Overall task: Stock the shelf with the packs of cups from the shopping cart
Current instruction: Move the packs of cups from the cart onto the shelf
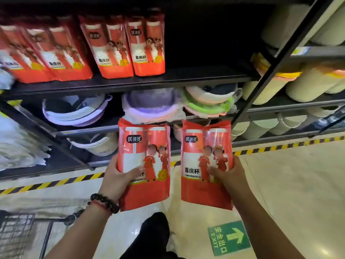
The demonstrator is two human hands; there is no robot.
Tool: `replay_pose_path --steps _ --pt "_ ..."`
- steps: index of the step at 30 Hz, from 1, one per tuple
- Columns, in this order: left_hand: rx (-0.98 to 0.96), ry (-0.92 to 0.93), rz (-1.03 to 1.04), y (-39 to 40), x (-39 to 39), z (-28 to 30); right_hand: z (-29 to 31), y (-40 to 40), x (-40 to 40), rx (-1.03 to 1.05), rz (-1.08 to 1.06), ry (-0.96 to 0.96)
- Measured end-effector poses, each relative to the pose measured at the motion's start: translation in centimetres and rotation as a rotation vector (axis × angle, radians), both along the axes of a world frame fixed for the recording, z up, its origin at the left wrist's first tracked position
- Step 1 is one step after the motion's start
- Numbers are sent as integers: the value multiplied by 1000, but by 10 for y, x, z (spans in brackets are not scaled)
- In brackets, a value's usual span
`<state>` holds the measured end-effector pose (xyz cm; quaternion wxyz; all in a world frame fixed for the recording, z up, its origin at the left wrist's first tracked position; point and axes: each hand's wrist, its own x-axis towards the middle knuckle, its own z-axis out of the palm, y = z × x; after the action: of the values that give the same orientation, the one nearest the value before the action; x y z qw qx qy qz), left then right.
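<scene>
Below my view, stacked plastic basins (149, 107) fill the lower tier. A green exit sign (228, 238) marks the floor; yellow-black hazard tape (280, 146) borders it.

Two packs of cups stand upright side by side at the centre of the frame, apart from each other: the left pack (144, 163) in the left hand (117, 178), the right pack (206, 163) in the right hand (226, 174). Above them, in the upper left of the frame, a row of packs (115, 47) stands on the shelf board (186, 76), whose right part is bare. Under that board lie stacked basins (149, 106). The shopping cart (16, 236) sits at the lower left, the exit sign (228, 238) on the floor at the lower right
</scene>
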<state>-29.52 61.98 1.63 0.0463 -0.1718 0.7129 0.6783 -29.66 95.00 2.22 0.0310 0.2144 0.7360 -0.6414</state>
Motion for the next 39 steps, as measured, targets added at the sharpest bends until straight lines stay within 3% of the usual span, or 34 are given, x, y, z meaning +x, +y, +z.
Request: replay_pose_path --steps 13,26,39 --pt "36 74 -110 53 -177 11 23 47 -141 83 -101 70" --pt "67 145 -109 112 -294 34 52 100 -255 28 -84 171" --pt "34 334 33 207 -405 61 84 190 -411 -41 128 302"
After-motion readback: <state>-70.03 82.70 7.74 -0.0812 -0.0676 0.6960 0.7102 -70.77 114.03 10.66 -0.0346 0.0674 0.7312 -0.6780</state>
